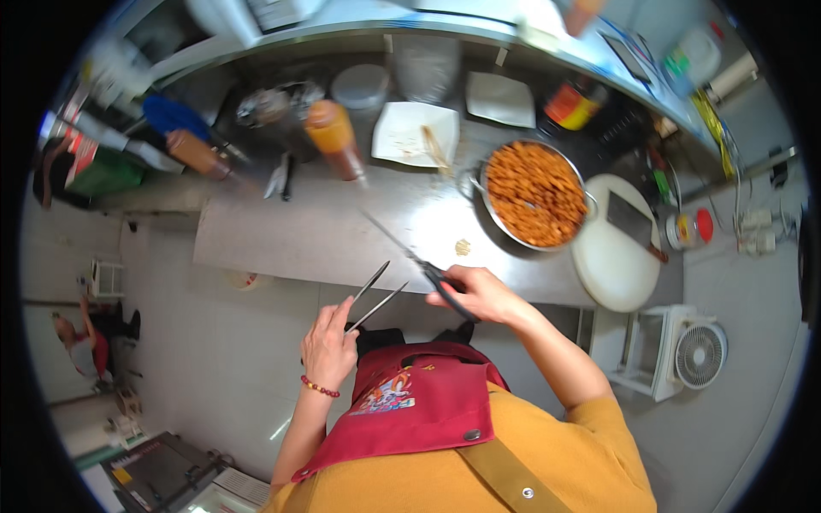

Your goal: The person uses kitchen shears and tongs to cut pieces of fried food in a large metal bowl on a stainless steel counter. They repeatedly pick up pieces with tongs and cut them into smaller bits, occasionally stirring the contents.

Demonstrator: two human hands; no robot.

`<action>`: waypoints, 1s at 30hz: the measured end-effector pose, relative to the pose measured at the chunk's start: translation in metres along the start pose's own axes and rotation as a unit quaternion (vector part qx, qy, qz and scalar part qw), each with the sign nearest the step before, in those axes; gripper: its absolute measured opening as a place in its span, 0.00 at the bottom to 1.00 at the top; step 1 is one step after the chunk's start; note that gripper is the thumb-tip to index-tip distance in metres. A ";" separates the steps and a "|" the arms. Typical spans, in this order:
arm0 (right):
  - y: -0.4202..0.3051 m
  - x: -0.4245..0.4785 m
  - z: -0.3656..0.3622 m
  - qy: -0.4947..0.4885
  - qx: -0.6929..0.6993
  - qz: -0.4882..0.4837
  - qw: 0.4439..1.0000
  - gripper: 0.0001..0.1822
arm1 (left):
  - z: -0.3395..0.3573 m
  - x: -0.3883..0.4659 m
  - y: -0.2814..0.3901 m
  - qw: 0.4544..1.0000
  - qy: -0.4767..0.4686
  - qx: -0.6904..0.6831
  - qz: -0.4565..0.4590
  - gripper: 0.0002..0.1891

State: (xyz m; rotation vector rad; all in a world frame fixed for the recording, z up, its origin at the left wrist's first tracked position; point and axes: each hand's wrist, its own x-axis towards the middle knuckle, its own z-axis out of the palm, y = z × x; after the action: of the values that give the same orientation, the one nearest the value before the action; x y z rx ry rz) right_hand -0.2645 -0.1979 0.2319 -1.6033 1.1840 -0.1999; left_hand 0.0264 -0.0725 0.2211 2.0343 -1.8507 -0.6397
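Note:
Metal tongs are held in my left hand, their two tips spread apart near the counter's front edge. My right hand grips black-handled scissors, whose long blades point up and left over the steel counter. Nothing sits between the tong tips. A small tan scrap lies on the counter just beyond the scissors. Farther right stands a two-handled metal pot filled with orange-red chopped food.
A white square plate with brown residue lies at the back. Sauce bottles stand left of it. On the right, a cleaver rests on a round white cutting board. Another person is far left.

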 end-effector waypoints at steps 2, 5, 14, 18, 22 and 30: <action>0.055 -0.057 -0.028 0.058 0.048 0.010 0.997 0.32 | 0.010 0.010 0.043 0.997 -0.003 0.026 0.070 0.31; 0.123 -0.127 -0.090 0.096 0.110 0.183 0.972 0.33 | 0.041 0.035 0.118 0.989 -0.009 0.034 0.145 0.30; 0.199 -0.096 -0.172 0.027 0.314 0.238 0.919 0.39 | 0.084 0.086 0.206 0.981 -0.008 0.060 0.186 0.30; 0.199 -0.070 -0.189 -0.012 0.314 0.280 0.907 0.39 | 0.095 0.105 0.198 0.982 0.003 0.065 0.179 0.30; 0.212 -0.051 -0.200 -0.051 0.321 0.283 0.902 0.40 | 0.103 0.128 0.198 0.984 -0.018 0.056 0.169 0.31; 0.219 -0.039 -0.195 -0.017 0.350 0.296 0.889 0.39 | 0.113 0.159 0.204 0.985 -0.029 0.047 0.165 0.30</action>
State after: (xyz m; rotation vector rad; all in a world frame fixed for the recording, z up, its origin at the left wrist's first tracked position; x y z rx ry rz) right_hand -0.5378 -0.2770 0.1494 -0.5788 1.3205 -0.1704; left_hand -0.1964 -0.2455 0.2122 1.7164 -2.2228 -0.5326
